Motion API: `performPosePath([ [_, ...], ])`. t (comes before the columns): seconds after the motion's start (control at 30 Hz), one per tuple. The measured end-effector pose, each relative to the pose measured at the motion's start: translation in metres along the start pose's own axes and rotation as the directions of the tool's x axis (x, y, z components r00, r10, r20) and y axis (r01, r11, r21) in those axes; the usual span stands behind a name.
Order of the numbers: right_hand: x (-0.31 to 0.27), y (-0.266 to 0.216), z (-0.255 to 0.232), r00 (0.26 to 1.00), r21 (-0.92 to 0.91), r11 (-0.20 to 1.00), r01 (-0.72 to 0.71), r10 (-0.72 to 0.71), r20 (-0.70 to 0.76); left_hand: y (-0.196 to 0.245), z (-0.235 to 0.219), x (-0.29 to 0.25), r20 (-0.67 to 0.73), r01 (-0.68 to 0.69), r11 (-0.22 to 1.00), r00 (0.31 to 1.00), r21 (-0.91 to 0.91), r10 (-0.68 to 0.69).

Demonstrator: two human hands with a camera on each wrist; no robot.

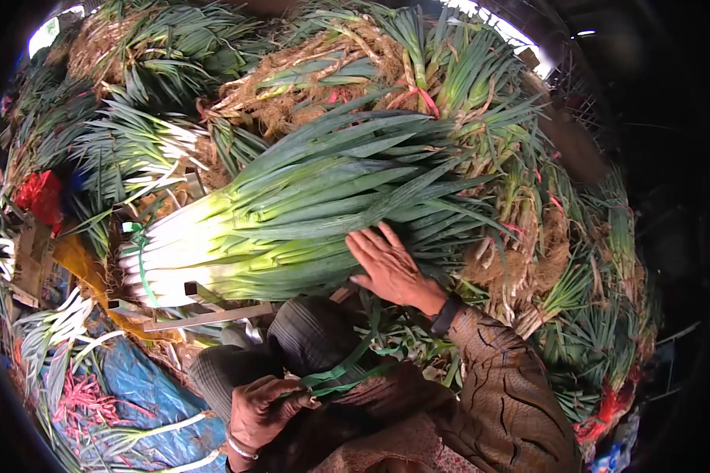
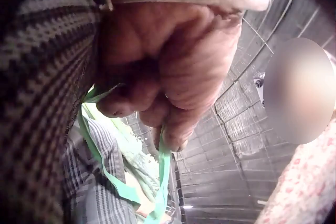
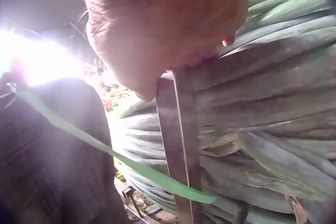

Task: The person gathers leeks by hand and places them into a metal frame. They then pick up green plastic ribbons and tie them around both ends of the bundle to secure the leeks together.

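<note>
A big bundle of long green onions [image 1: 292, 213] lies across a metal frame [image 1: 213, 317], white stems to the left and leaves to the right. Green tape [image 1: 140, 260] circles its white end. On the near side of the leaves rests my right hand [image 1: 393, 266], fingers spread; in the right wrist view a metal bar [image 3: 178, 145] stands upright below that hand [image 3: 168, 24]. Low over my lap, my left hand [image 1: 267, 411] pinches a length of green tape [image 1: 343, 374]. The left wrist view shows this tape [image 2: 164, 176] hanging from the curled fingers [image 2: 176, 129].
More onion bundles with brown roots [image 1: 292, 79] are heaped behind and to the right. A blue sheet [image 1: 154, 386] lies at lower left beside pink ties [image 1: 87, 398] and loose onions [image 1: 59, 323]. A red bag [image 1: 41, 199] sits at the far left.
</note>
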State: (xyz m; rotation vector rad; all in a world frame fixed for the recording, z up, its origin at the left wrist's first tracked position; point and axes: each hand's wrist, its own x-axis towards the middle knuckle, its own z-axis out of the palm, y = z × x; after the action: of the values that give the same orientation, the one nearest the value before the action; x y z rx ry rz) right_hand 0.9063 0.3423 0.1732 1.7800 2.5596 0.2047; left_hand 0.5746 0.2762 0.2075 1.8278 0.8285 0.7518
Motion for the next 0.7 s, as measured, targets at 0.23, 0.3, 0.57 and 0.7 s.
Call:
performPosePath([
  [0.23, -0.007, 0.008, -0.025, 0.985, 0.137, 0.980, -0.145, 0.155, -0.071, -0.005, -0.006, 0.006, 0.092, -0.056, 0.990, 0.993, -0.132, 0.068],
  [0.3, 0.008, -0.001, -0.021, 0.972, 0.298, 0.940, -0.168, 0.209, -0.112, -0.008, -0.003, 0.010, 0.105, -0.078, 0.977, 0.989, -0.199, 0.100],
  [0.57, 0.048, 0.004, 0.023, 0.786, 0.455, 0.850, -0.267, 0.465, -0.407, 0.008, 0.010, 0.020, 0.265, 0.144, 0.869, 0.964, -0.474, -0.015],
  [0.7, 0.047, 0.013, 0.032, 0.793, 0.556, 0.774, -0.304, 0.529, -0.302, -0.020, 0.025, 0.010, 0.273, 0.197, 0.718, 0.962, -0.668, -0.010],
])
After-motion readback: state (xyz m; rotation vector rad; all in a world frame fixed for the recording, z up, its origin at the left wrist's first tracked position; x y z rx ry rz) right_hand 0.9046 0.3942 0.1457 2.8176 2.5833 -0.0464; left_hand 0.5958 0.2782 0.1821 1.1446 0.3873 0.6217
